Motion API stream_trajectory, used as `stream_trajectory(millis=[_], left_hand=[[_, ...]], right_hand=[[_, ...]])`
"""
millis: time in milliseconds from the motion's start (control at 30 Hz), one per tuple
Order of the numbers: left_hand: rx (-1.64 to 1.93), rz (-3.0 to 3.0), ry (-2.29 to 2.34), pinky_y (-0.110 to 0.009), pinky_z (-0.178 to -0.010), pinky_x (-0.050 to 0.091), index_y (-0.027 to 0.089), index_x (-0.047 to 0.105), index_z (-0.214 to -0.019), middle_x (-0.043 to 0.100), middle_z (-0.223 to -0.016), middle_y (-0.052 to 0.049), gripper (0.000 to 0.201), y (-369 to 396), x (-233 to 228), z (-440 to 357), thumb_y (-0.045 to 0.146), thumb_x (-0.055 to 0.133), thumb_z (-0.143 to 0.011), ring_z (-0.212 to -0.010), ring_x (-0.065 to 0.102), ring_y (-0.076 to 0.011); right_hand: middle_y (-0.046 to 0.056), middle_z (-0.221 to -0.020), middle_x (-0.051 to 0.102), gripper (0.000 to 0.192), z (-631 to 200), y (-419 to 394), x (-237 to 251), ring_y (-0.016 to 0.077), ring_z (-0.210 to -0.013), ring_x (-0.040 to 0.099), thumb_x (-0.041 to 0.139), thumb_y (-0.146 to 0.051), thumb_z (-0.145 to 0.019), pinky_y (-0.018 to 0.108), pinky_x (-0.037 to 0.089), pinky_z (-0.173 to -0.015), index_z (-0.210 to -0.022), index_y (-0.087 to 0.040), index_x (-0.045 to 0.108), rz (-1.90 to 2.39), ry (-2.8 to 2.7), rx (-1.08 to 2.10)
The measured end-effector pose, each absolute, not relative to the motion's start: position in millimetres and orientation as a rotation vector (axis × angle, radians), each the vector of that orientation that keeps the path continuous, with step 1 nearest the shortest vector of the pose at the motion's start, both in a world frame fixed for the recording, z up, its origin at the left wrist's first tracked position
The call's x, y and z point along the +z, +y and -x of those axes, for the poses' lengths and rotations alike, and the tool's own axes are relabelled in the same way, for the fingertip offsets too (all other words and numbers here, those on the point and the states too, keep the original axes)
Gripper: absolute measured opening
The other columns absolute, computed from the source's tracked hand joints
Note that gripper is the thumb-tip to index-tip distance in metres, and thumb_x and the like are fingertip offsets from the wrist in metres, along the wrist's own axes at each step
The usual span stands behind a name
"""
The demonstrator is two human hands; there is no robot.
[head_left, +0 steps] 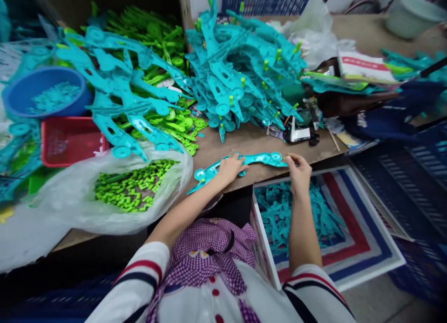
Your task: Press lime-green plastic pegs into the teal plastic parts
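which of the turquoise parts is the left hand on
The turquoise part lying singly near the front edge of the table, its right end at the right hand; the others lie heaped elsewhere or in the box.

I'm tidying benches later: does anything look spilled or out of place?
Mildly: lime-green flat plastic parts lie loose on the brown tabletop beside the heaped turquoise plastic pieces, uncontained, unlike the small green plastic bits gathered in the translucent plastic bag. I see no clear damage.

Left hand (231,168) on turquoise piece (259,160), right hand (300,172) at its end (green bits (127,192) in bag (75,199)).
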State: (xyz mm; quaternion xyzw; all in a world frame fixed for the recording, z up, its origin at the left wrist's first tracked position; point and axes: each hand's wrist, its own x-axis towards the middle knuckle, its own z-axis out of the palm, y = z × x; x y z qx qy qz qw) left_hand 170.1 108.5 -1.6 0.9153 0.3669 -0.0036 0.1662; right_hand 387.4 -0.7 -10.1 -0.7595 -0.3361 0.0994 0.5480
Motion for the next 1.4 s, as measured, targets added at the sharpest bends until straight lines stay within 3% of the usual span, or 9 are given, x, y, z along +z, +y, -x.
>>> stream_trajectory(millis=[133,333,933,1400], left_hand=[[0.028,-2.674,1.013,-0.029,-0.071,0.046,0.026,0.059,-0.129,0.062,-0.122,-0.014,0.043,106.0,-12.6,-149.4,0.049,0.039,-0.1,-0.105,0.064,-0.026],[0.006,-2.71,0.971,-0.03,-0.068,0.045,0.022,0.059,-0.129,0.064,-0.117,-0.016,0.042,105.7,-16.2,-148.7,0.045,0.039,-0.101,-0.106,0.063,-0.0273],[0.031,-2.551,1.006,-0.031,-0.071,0.042,0.024,0.061,-0.126,0.065,-0.115,-0.015,0.039,109.3,-23.7,-152.1,0.047,0.046,-0.098,-0.109,0.06,-0.0286],[-0.068,-2.623,0.988,-0.03,-0.067,0.04,0.023,0.06,-0.129,0.067,-0.112,-0.014,0.042,110.8,-13.9,-151.0,0.047,0.042,-0.099,-0.104,0.063,-0.0281]], right_hand=[[0.007,-0.088,0.07,0.034,-420.8,-3.3,-6.8,0.0201,-0.079,0.065,0.064,-0.049,-0.082,0.035,0.054,-0.076,-0.096,-0.018,0.069,1.833,-1.048,0.272],[0.008,-0.095,0.069,0.023,-436.8,-3.6,-0.3,0.0218,-0.088,0.064,0.051,-0.035,-0.093,0.036,0.052,-0.081,-0.1,-0.021,0.068,1.862,-1.661,0.297],[0.011,-0.101,0.068,0.024,-421.3,-13.2,-6.0,0.0254,-0.099,0.064,0.045,-0.029,-0.096,0.039,0.051,-0.088,-0.103,-0.021,0.066,1.966,-1.781,0.215],[0.012,-0.099,0.068,0.032,-421.8,-16.9,-18.2,0.0251,-0.091,0.066,0.041,-0.033,-0.099,0.034,0.05,-0.075,-0.109,-0.02,0.068,2.098,-1.975,0.174]])
